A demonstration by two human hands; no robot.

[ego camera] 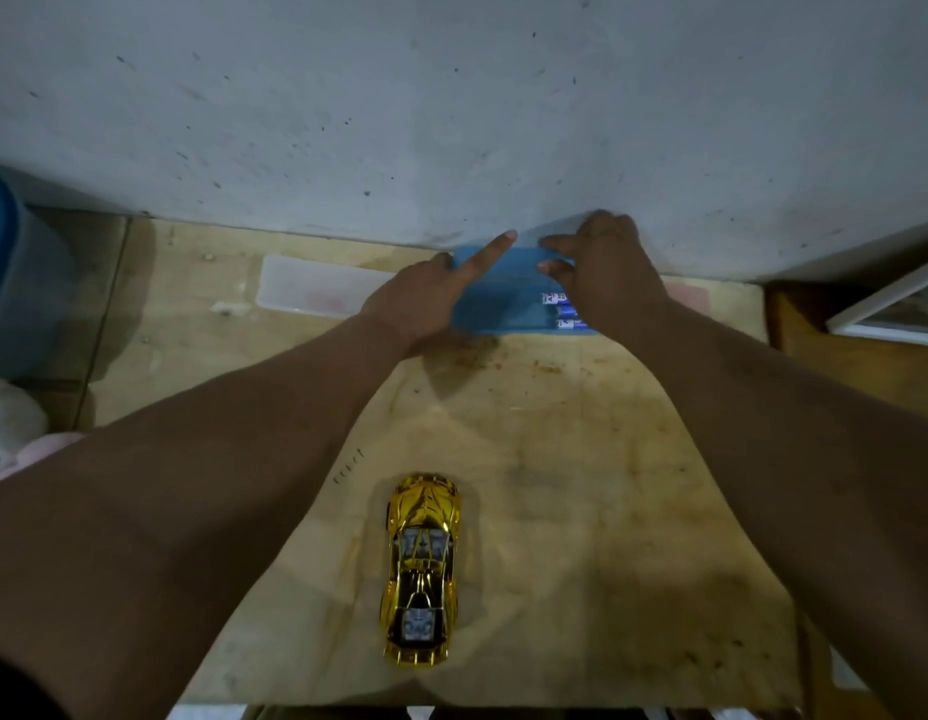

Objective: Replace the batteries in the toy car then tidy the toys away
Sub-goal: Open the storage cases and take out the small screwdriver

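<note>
On the table (581, 537), a shiny gold toy car (422, 569) sits upright.

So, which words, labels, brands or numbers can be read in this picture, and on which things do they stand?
Nothing can be read.
Batteries in the blue box: white and blue labels with print, too blurred to read.
Gold toy car: no lettering to be seen.
Clear lid: only faint pink marks, no text.
</note>
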